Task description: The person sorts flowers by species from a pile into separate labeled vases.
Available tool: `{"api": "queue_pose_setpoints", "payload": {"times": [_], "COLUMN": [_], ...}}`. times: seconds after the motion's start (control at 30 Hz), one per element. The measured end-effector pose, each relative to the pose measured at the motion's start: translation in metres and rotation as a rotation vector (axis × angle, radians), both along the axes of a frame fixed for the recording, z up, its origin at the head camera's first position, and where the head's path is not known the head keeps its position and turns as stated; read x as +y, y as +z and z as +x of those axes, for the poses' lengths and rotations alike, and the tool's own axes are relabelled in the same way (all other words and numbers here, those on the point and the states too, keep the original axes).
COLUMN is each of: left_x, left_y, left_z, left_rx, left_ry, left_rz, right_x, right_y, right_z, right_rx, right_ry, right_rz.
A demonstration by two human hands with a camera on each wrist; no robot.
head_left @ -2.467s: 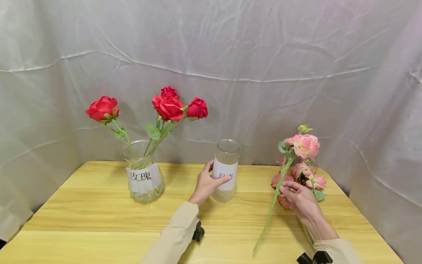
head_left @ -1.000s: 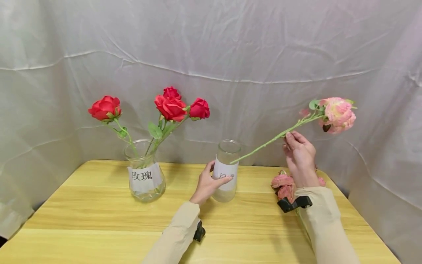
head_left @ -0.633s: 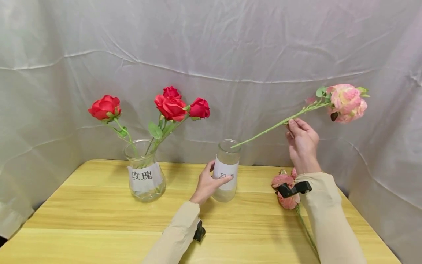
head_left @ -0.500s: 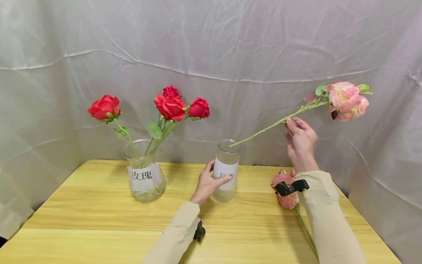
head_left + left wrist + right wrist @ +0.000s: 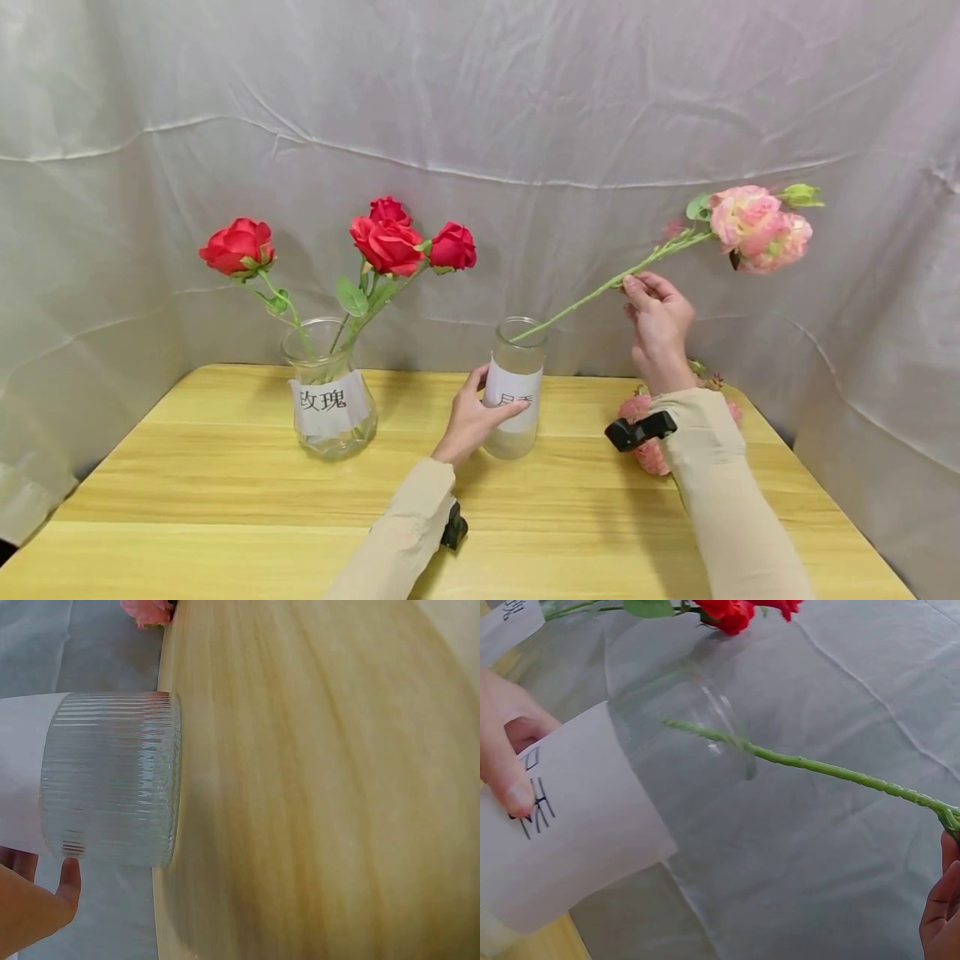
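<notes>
My left hand (image 5: 480, 417) holds a straight glass vase (image 5: 517, 356) with a white paper label (image 5: 513, 387), thumb across its front. The vase stands upright on the table, its ribbed base (image 5: 112, 780) clear in the left wrist view. With thumb and fingertips, my right hand (image 5: 662, 329) pinches the green stem of a pink flower (image 5: 750, 221), a branch with ruffled blooms. That stem (image 5: 832, 771) slants down to the left, and its end appears just inside the vase's mouth. More pink flowers (image 5: 651, 458) lie on the table, partly hidden by the right forearm.
To the left, a wider glass vase (image 5: 333, 446) with a labelled front holds several red roses (image 5: 386, 244). Everything rests on a yellow wood-grain table (image 5: 225, 500). Pale grey cloth (image 5: 525, 100) hangs behind and on both sides.
My right hand has lifted the pink flower off the table and tilted it, bringing its stem end up and left into the vase's mouth. The left hand has stayed on the vase.
</notes>
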State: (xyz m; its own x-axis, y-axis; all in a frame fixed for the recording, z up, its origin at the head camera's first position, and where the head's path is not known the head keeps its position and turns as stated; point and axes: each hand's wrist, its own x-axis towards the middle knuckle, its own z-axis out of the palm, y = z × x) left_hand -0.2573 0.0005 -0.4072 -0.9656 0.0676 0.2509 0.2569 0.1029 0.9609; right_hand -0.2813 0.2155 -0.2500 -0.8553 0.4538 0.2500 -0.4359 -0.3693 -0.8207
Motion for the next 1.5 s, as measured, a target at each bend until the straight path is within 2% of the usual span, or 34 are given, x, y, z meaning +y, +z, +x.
{"api": "queue_pose_setpoints", "payload": {"times": [0.23,0.33,0.4,0.47,0.57,1.0,1.27,1.37,1.5], "left_x": [0.001,0.000,0.000,0.000,0.001,0.000,0.001,0.002,0.000], "left_y": [0.002,0.019,0.019,0.018,0.002,0.001,-0.002,0.002,0.021], "left_z": [0.002,0.016,0.015,0.015,0.002,0.003,0.000,0.002,0.018], "left_rx": [0.001,-0.001,-0.004,0.002,0.006,0.012,0.011,0.005,0.001], "left_ry": [-0.009,-0.014,-0.014,-0.015,-0.012,0.010,-0.003,-0.007,-0.018], "left_rz": [0.014,0.018,0.017,0.016,0.014,-0.014,0.017,0.016,0.013], "right_x": [-0.012,-0.015,-0.017,-0.019,-0.023,-0.033,-0.038,-0.039,-0.039], "right_y": [-0.009,-0.012,-0.012,-0.012,-0.012,-0.016,-0.020,-0.024,-0.031], "right_z": [-0.003,-0.003,-0.003,-0.003,-0.003,-0.003,-0.002,-0.002,0.000], "right_rx": [-0.012,-0.012,-0.015,-0.020,-0.033,-0.065,-0.113,-0.110,-0.108], "right_ry": [-0.048,-0.044,-0.039,-0.031,-0.017,0.063,0.115,0.162,0.253], "right_rz": [0.202,0.271,0.320,0.363,0.412,0.507,0.592,0.664,0.810]}}
